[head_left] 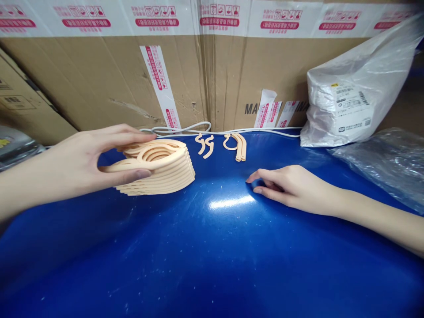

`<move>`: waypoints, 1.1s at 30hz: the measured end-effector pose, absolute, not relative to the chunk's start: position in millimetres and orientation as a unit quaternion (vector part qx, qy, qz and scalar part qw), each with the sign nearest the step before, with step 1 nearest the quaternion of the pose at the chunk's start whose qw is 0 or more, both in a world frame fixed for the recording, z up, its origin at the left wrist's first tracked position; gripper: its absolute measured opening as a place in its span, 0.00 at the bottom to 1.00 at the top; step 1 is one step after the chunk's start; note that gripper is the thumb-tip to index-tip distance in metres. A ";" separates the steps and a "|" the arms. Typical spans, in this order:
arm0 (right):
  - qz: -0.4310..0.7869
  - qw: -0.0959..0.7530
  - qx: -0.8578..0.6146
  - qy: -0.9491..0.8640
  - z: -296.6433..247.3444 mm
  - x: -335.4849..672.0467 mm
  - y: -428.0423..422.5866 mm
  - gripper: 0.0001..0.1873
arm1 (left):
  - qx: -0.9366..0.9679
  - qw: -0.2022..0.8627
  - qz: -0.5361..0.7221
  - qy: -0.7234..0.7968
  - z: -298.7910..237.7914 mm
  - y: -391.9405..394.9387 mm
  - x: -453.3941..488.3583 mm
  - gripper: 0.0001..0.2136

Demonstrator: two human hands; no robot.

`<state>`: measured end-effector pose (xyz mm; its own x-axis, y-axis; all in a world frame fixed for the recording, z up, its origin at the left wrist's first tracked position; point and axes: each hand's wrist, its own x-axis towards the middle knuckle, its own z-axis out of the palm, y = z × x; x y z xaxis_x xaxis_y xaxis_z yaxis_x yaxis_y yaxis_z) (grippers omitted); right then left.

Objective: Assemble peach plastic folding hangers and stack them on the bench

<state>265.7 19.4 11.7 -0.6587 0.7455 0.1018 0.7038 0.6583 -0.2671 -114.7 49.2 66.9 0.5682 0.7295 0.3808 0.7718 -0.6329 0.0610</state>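
My left hand grips the end of a neat stack of peach-coloured plastic folding hangers, its thumb on the near side and its fingers over the far side. The pieces lie flat on one another, with an oval opening through the upper ones. My right hand hovers at or rests on the blue tabletop, fingers loosely bent, thumb and forefinger apart with nothing between them. Beyond it, near the back, lie two small S-shaped hooks and a hook piece beside two narrow curved arms.
A large cardboard box with printed tape walls off the back of the blue table. A white cable runs along its foot. At the right are a white labelled bag and crumpled clear plastic.
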 end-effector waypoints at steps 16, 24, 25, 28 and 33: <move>0.102 0.094 -0.405 -0.904 13.3 265.0 18.9 0.16 | -0.884 0.042 -0.185 -0.427 65.6 49.7 -116.4 0.31; 0.109 0.093 -0.409 -0.901 15.2 264.7 17.5 0.16 | -0.798 -0.033 -0.222 -0.559 89.3 45.0 -131.2 0.27; 0.110 0.094 -0.410 -0.901 15.2 264.8 17.3 0.16 | -0.784 -0.028 -0.223 -0.579 91.0 46.6 -136.5 0.29; 0.111 0.094 -0.410 -0.900 15.4 264.7 17.0 0.16 | -0.760 -0.014 -0.208 -0.616 89.7 55.6 -155.7 0.35; 0.108 0.092 -0.407 -0.902 16.1 264.5 16.9 0.15 | -0.800 0.038 -0.185 -0.570 77.1 71.8 -180.8 0.39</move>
